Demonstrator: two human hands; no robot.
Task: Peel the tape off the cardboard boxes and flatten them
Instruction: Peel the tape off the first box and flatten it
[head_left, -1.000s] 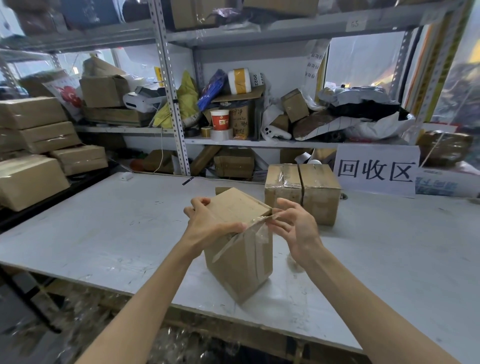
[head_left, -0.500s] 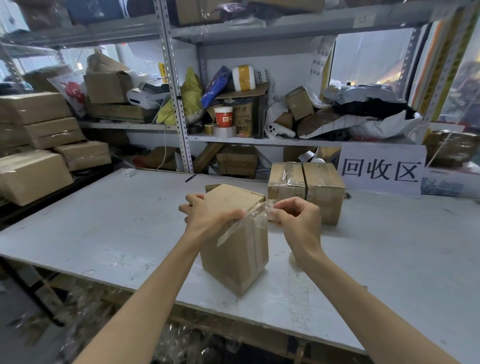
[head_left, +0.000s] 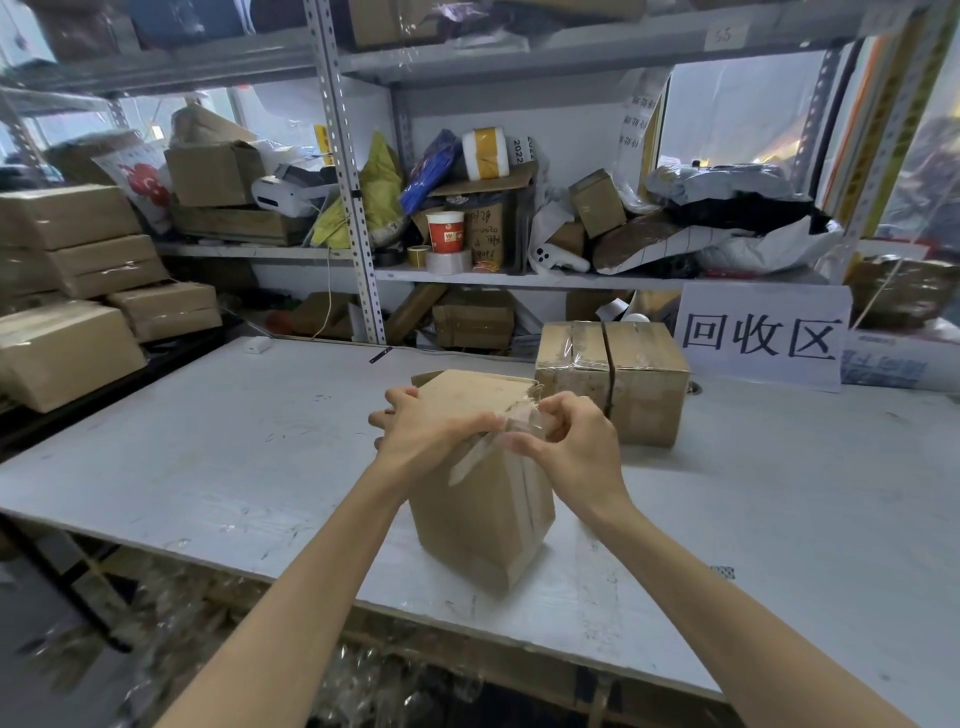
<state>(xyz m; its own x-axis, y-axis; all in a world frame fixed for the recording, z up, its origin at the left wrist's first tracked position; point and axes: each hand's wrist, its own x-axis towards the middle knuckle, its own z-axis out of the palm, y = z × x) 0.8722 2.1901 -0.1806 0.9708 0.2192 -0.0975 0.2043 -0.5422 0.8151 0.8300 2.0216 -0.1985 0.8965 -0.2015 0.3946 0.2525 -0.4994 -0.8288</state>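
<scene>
1. Near the front edge of the grey table (head_left: 234, 457), a tall cardboard box (head_left: 483, 519) stands upright on its end, one corner turned toward the person.
2. The left hand (head_left: 426, 431) grips the top of the box on its left side, fingers curled over the far edge, and braces it.
3. The right hand (head_left: 566, 447) is clamped on a bunch of clear tape (head_left: 522, 421) at the box's top near corner, pinching it between thumb and curled fingers. The glare makes it hard to say how much tape is wadded inside that grip.
4. A loose tail of tape hangs down and to the left from the pinch. A strip stuck to the front face runs straight down below the right hand, its long axis vertical.
5. The tape lies between the two hands, held by the right and just beside the left thumb. The right hand will probably do the pulling, away from the left and down along that strip, while the left hand pins the box.
6. Peeling looks partway done and the box is not yet flattened. A second taped box (head_left: 613, 374) waits behind, next to a white sign (head_left: 761, 338).
</scene>
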